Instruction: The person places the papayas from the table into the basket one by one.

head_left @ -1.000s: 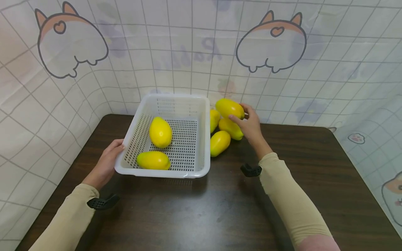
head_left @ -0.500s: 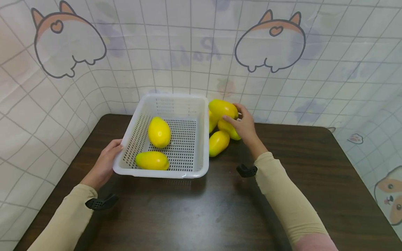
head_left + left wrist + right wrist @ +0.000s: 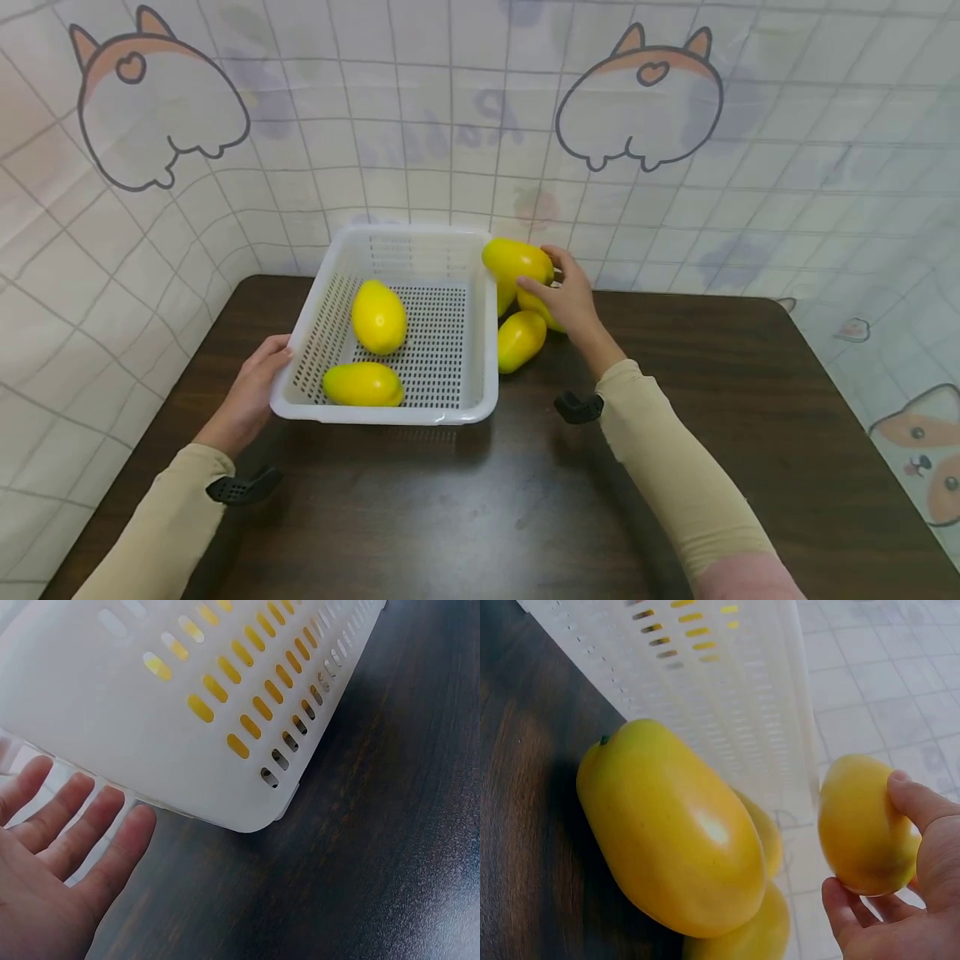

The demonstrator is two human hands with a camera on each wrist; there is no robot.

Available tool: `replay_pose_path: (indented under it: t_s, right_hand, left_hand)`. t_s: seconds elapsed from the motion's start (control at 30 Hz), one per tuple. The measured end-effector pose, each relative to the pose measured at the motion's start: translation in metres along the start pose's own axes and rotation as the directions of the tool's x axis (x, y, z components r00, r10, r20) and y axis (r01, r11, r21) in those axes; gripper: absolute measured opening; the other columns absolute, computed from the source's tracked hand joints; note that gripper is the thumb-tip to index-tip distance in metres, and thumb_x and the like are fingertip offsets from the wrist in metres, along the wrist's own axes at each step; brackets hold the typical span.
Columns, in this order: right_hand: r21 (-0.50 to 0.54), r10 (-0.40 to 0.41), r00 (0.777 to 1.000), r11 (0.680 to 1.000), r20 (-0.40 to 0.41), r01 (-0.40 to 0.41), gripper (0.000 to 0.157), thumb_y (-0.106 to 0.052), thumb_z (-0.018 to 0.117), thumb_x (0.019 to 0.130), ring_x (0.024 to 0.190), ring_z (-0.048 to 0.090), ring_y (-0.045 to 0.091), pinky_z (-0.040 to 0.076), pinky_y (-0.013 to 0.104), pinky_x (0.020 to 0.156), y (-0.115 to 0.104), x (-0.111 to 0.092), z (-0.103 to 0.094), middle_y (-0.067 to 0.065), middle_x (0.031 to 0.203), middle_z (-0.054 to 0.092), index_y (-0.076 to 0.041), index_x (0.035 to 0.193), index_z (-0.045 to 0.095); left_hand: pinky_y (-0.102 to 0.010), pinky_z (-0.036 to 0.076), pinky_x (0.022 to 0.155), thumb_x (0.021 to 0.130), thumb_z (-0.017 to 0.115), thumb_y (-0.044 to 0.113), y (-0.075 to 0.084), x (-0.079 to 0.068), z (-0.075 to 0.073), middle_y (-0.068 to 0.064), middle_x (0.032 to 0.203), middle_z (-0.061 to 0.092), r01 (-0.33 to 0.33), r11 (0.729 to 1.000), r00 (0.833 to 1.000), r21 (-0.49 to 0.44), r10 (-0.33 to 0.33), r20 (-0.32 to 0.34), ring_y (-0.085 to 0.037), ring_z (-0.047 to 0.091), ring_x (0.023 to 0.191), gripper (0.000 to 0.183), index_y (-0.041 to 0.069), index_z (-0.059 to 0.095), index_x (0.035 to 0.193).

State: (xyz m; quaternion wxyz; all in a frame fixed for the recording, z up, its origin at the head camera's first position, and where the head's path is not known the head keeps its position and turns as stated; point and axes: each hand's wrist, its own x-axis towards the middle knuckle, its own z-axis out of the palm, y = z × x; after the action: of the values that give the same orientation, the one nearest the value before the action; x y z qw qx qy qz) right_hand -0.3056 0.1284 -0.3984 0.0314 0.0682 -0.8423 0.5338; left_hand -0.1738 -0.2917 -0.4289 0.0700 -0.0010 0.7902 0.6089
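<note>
In the head view, a white perforated plastic basket [image 3: 480,400] stands on the table with two yellow mangoes in it, one farther back [image 3: 378,317] and one lying near its front [image 3: 363,384]. My left hand [image 3: 251,385] holds the basket's left rim; the left wrist view shows its fingertips [image 3: 137,825] at the rim's underside. My right hand [image 3: 572,298] grips another mango [image 3: 519,260] by its right end, above the other fruit and level with the basket's right rim. In the right wrist view, thumb and fingers span this held mango [image 3: 862,825].
Several mangoes lie against the basket's right side, the nearest one [image 3: 521,342] toward the front. They partly hide each other. The dark wooden table [image 3: 465,508] ends at a wall covered in white grid-patterned cloth [image 3: 420,108].
My right hand has carried the mango left, from over the loose fruit up to the basket's right rim. My left hand and the basket have stayed nearly still.
</note>
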Motion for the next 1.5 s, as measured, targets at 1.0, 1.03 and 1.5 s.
replay_pose_path:
  t_s: [1.0, 1.03, 1.5]
  right_hand:
    - [0.014, 0.014, 0.997, 1.000, 0.075, -0.015, 0.074, -0.041, 0.069, 0.087, 0.131, 0.044, 0.031, 0.041, 0.047, 0.105, -0.022, 0.012, 0.014, 0.008, 0.151, 0.037, -0.018, 0.148, 0.035]
    - [0.016, 0.016, 0.997, 1.000, 0.074, -0.018, 0.073, -0.040, 0.069, 0.087, 0.130, 0.044, 0.031, 0.042, 0.047, 0.105, -0.024, 0.013, 0.014, 0.008, 0.151, 0.038, -0.018, 0.147, 0.035]
    - [0.032, -0.029, 0.995, 0.999, 0.100, 0.026, 0.070, -0.037, 0.070, 0.087, 0.125, 0.048, 0.028, 0.045, 0.042, 0.101, -0.034, 0.019, 0.027, 0.007, 0.147, 0.042, -0.017, 0.146, 0.038]
  left_hand:
    - [-0.026, 0.052, 0.076, 0.105, 0.029, 0.039, -0.004, 0.001, 0.005, 0.012, 0.110, 0.054, -0.008, 1.000, 0.999, -0.010, 0.007, -0.044, -0.003, 0.059, 0.092, 0.042, 0.012, 0.037, 0.135]
    - [-0.026, 0.052, 0.076, 0.105, 0.029, 0.039, -0.003, 0.001, 0.005, 0.014, 0.108, 0.054, -0.011, 1.000, 0.999, -0.017, 0.011, -0.044, -0.003, 0.059, 0.092, 0.041, 0.013, 0.038, 0.134]
    - [-0.026, 0.052, 0.077, 0.105, 0.028, 0.040, -0.001, 0.001, 0.004, 0.012, 0.112, 0.052, -0.004, 1.000, 0.999, 0.005, 0.004, -0.045, -0.003, 0.059, 0.093, 0.043, 0.012, 0.036, 0.136]
